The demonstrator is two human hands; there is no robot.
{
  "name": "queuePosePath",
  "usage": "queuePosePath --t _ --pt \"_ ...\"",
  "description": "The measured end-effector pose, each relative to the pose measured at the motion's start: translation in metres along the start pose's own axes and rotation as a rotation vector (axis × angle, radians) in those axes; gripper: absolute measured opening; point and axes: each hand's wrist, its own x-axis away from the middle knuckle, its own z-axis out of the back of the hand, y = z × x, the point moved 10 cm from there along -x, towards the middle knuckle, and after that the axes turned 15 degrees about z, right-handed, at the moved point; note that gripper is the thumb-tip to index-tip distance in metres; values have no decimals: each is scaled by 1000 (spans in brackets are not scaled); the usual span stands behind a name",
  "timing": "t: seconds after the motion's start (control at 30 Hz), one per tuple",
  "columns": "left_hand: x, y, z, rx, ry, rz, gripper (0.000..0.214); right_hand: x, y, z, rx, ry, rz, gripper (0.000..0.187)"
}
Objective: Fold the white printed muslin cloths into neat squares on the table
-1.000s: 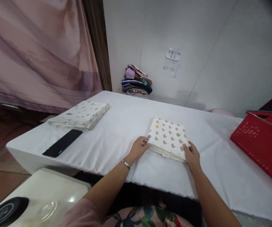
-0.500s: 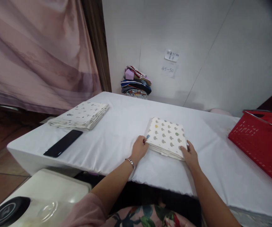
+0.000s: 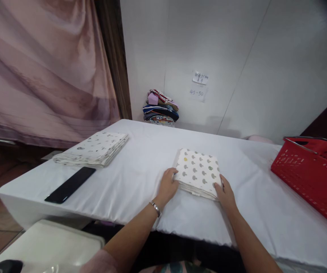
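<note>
A folded white cloth [image 3: 199, 171] printed with grey mushroom-like shapes, a few of them coloured, lies flat on the white-covered table. My left hand [image 3: 168, 184] holds its left near corner, fingers curled at the edge and partly hidden by it. At the right near corner, my right hand [image 3: 225, 192] has its thumb on top and its fingers along the side. The layers of the fold show along the near edge. Farther left lies a second folded cloth [image 3: 95, 148], white with small dark prints, apart from both hands.
A black phone [image 3: 70, 185] rests at the table's left front. On the right stands a red basket [image 3: 311, 174] with a metal handle. A stack of folded fabrics [image 3: 161, 110] sits against the wall behind the table [image 3: 149, 151]. Below left is a pale lidded bin [image 3: 49, 242].
The view has tilted up slightly, so the table appears lower. Both hands stay at the mushroom-print cloth's near corners, and its fold looks the same.
</note>
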Motion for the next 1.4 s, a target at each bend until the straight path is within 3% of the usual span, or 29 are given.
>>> queuePosePath --t 0.07,0.13,0.27,0.43,0.57,0.7,0.83,0.93,1.1,1.2,1.3,1.4 --pt "-1 28 -12 -83 -46 -150 39 -1 -2 0 2 -1 21 65" --pt "-6 42 -29 -217 -123 -225 39 0 -5 0 1 4 40 65" --pt "-23 23 -54 -410 -243 -120 44 1 -7 1 6 20 76 63" --pt "-26 10 -56 -422 -223 -158 47 -9 -13 -2 188 -73 124 57" --pt "-25 12 -55 -423 -195 -157 45 -34 -51 -8 390 -134 252 55" --pt "-26 12 -56 -432 -184 -156 44 -56 -88 -33 475 -230 404 53" --pt "-26 11 -56 -447 -190 -156 45 -65 -53 -58 571 -420 222 57" --pt "-25 11 -56 -445 -188 -158 44 -64 -25 -64 561 -470 135 58" --pt "-27 11 -57 -432 -198 -142 44 -67 -18 -64 492 -439 149 56" --pt "-31 6 -60 -370 -255 -110 44 -67 -16 -52 367 -357 118 54" --pt "-40 0 -55 -277 -249 -34 46 -59 -2 -32 218 -226 -17 61" --pt "-52 -9 -43 -223 -173 115 45 -45 10 -20 126 -189 -144 70"
